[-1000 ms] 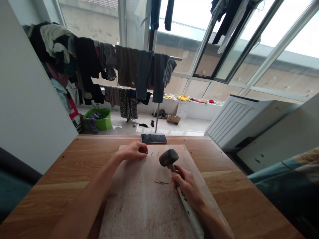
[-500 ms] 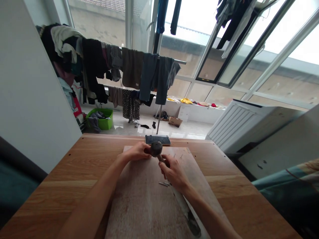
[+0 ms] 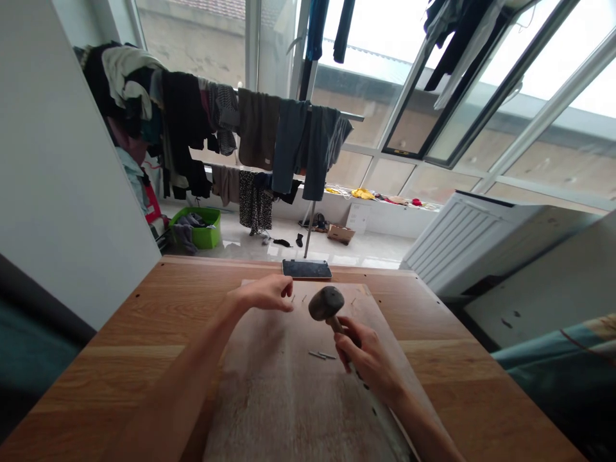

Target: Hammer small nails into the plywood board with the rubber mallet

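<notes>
The left hand [image 3: 269, 293] is unclenched, its thumb and forefinger parted beside an upright nail; whether they touch it, I cannot tell. The right hand [image 3: 363, 350] grips one mallet [image 3: 326, 303] by the handle, with the dark head raised in front of its fingers, between the two hands.

Three upright nails [image 3: 304, 298] can be counted: one at the left fingertips, one just right of it, and one beyond the right hand, past the mallet head, which may hide more. Nearer the wearer, left of the right hand, lie what look like three loose nails [image 3: 317, 355], close together.

Under both hands is one worn, pale-streaked board [image 3: 269, 404], flat on a brown wood-grain table [image 3: 110, 366]. One phone [image 3: 307, 269] lies ahead of the hands, near the table's far edge.

Past the left hand, clothes [image 3: 258, 128] hang from a rack above one green tub [image 3: 208, 237]. Straight ahead, one small cardboard box [image 3: 341, 233] sits on the pale floor [image 3: 240, 247]. Beyond the right hand stands a white ribbed unit [image 3: 445, 237], with windows behind.
</notes>
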`<state>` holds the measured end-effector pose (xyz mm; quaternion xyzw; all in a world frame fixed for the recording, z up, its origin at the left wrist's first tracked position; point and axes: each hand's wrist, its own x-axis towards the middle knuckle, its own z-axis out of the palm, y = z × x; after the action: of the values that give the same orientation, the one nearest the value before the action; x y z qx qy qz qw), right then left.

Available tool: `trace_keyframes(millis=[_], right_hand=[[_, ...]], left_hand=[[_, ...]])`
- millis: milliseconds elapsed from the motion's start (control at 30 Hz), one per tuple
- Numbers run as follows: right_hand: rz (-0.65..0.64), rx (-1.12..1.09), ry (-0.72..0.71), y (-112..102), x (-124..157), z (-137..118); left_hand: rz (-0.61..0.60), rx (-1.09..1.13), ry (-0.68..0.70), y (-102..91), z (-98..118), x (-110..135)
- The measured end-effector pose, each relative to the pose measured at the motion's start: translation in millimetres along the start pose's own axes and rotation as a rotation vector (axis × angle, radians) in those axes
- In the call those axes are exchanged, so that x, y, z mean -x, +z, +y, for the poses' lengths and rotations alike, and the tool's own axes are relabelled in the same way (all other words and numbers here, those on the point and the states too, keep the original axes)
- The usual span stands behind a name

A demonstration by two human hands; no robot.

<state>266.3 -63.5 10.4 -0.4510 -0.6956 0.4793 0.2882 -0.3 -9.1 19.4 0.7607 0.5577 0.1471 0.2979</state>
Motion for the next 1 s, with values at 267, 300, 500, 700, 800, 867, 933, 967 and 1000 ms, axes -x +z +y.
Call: trace_keyframes(millis=[267,300,500,700,800,867,933,967,1000], right_hand=[[0.047,-0.084,0.092,-2,14,25],[0.053,-0.117,0.103,-1,13,25],[0.108,-0.199,0.124,-2,11,25],[0.103,-0.209,0.113,0,12,27],[0.094,-0.208,0.109,1,12,27],[0.093,-0.206,0.108,2,12,28],[0.094,-0.201,0.108,2,12,28],[0.095,-0.199,0.108,3,12,28],[0.094,-0.197,0.107,3,13,29]], left_hand=[[-0.274,-0.140,0.247,21.4,80,17],[-0.272,-0.205,0.251,29.1,86,18],[-0.239,-0.402,0.220,61.8,97,16],[-0.292,-0.360,0.260,55.6,94,15],[-0.257,-0.333,0.207,39.0,88,17],[-0.181,-0.314,0.162,23.5,79,18],[-0.085,-0.302,0.113,7.1,66,19],[-0.044,-0.301,0.083,-0.4,59,19],[-0.008,-0.304,0.049,-7.1,51,20]])
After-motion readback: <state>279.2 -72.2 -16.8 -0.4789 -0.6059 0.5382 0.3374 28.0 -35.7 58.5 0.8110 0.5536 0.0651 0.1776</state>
